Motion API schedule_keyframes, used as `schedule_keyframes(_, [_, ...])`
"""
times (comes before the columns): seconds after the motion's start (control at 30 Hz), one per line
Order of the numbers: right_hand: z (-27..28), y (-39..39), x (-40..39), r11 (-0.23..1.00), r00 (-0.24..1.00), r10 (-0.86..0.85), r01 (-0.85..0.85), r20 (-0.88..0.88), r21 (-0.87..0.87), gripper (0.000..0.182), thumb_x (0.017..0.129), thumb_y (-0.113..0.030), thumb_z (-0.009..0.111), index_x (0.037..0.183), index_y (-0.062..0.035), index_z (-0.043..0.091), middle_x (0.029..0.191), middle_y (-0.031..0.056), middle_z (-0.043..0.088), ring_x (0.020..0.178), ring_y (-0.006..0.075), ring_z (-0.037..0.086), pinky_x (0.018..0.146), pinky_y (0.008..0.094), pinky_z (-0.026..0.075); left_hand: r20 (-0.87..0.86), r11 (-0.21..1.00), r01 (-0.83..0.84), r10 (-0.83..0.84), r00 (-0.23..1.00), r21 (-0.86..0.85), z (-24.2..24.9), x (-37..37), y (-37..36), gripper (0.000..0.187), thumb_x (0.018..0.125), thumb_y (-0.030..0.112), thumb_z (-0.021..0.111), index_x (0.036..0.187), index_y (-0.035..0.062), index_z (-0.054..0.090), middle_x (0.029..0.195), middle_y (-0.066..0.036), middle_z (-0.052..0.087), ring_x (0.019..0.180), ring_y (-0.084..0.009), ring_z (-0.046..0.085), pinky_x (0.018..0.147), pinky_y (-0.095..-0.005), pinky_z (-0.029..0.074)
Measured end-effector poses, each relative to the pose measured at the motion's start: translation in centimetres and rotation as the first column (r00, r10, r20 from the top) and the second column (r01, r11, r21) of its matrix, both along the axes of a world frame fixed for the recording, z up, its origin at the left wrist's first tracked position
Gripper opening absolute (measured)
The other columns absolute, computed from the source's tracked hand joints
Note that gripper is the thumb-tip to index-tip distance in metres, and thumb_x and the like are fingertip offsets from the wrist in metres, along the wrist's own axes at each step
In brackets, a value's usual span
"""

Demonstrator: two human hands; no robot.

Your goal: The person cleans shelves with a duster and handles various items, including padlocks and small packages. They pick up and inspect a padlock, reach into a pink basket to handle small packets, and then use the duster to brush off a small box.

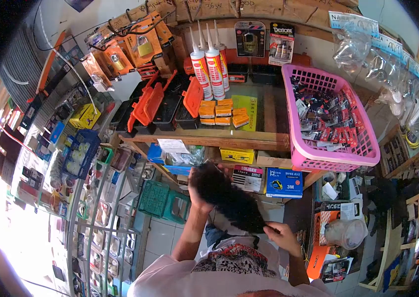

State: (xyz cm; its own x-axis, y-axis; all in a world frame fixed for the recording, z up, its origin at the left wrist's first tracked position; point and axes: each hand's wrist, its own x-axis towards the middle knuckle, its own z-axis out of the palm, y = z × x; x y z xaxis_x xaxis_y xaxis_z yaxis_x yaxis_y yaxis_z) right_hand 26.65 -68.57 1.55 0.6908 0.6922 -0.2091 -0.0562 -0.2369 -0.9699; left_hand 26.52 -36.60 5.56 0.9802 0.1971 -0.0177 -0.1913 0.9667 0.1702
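Note:
A fluffy black duster [231, 200] slants across in front of my body. My left hand [199, 196] is wrapped around its upper left end, with most of the fingers hidden behind the dark bristles. At the lower right end, my right hand [282, 237] is closed on the duster, where a handle would be, though the hand covers it. Just beyond my left hand is a shelf with a clear plastic bag [189, 157], a Soligen box [247, 178] and a blue Work Man box [283, 182].
On the glass-topped counter stand silicone sealant tubes [214, 69], small orange boxes [223, 108] and black cases with orange lids [193, 96]. A pink basket [335, 161] of packaged items sits at its right. Wire racks [101, 232] rise at left; a green crate [154, 198] is on the floor.

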Motion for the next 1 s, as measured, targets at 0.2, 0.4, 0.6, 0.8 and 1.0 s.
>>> schedule_keyframes(0.2, [-0.8, -0.4, 0.2, 0.997, 0.998, 0.042, -0.045, -0.053, -0.064, 0.025, 0.098, -0.018, 0.062, 0.108, 0.0034, 0.068, 0.075, -0.0034, 0.058, 0.067, 0.0042, 0.05, 0.058, 0.023, 0.043, 0.093, 0.999, 0.022, -0.026, 0.995, 0.038, -0.4, -0.1, -0.3, 0.062, 0.1, 0.054, 0.033, 0.135, 0.0061, 0.052, 0.126, -0.017, 0.06, 0.123, -0.0371, 0.053, 0.109, -0.0533, 0.037])
schedule_keyframes(0.4, [-0.3, -0.2, 0.2, 0.999, 0.998, -0.019, 0.021, 0.057, -0.029, 0.025, 0.097, -0.019, 0.063, 0.109, 0.0028, 0.068, 0.073, -0.0019, 0.059, 0.065, 0.0049, 0.052, 0.058, 0.0235, 0.044, -0.084, 0.974, -0.099, 0.117, 0.99, 0.202, 0.4, 0.9, -0.5, 0.058, 0.102, 0.05, 0.033, 0.133, 0.0059, 0.052, 0.125, -0.017, 0.061, 0.122, -0.0371, 0.053, 0.107, -0.054, 0.039])
schedule_keyframes(0.6, [0.4, 0.0, 0.0, 0.999, 1.0, 0.0, -0.001, -0.004, -0.033, 0.026, 0.097, -0.019, 0.064, 0.109, 0.0034, 0.068, 0.073, -0.0008, 0.061, 0.065, 0.0053, 0.053, 0.057, 0.0239, 0.044, 0.104, 0.999, 0.03, -0.025, 0.994, -0.041, -0.2, 0.1, -0.4, 0.056, 0.1, 0.052, 0.037, 0.133, 0.0093, 0.054, 0.125, -0.017, 0.061, 0.121, -0.039, 0.053, 0.109, -0.0582, 0.036])
schedule_keyframes(0.8, [1.0, 0.1, -0.1, 0.999, 1.0, -0.026, 0.027, 0.014, -0.019, 0.028, 0.097, -0.02, 0.064, 0.112, 0.0032, 0.068, 0.073, -0.0022, 0.059, 0.065, 0.0051, 0.051, 0.057, 0.0239, 0.043, 0.074, 1.0, 0.009, -0.01, 0.997, 0.017, -0.5, -0.1, -0.2, 0.06, 0.1, 0.053, 0.036, 0.134, 0.0064, 0.052, 0.126, -0.016, 0.06, 0.121, -0.0369, 0.054, 0.108, -0.0531, 0.039])
schedule_keyframes(1.0, [1.2, 0.3, -0.4, 0.998, 0.999, -0.051, 0.05, -0.017, -0.03, 0.027, 0.097, -0.019, 0.063, 0.113, 0.0029, 0.067, 0.071, -0.0035, 0.056, 0.065, 0.0041, 0.049, 0.057, 0.0234, 0.042, -0.154, 0.996, -0.063, 0.072, 0.985, 0.062, 2.0, -0.8, -0.8, 0.061, 0.101, 0.053, 0.032, 0.135, 0.0059, 0.051, 0.127, -0.017, 0.06, 0.117, -0.036, 0.056, 0.103, -0.0514, 0.044])
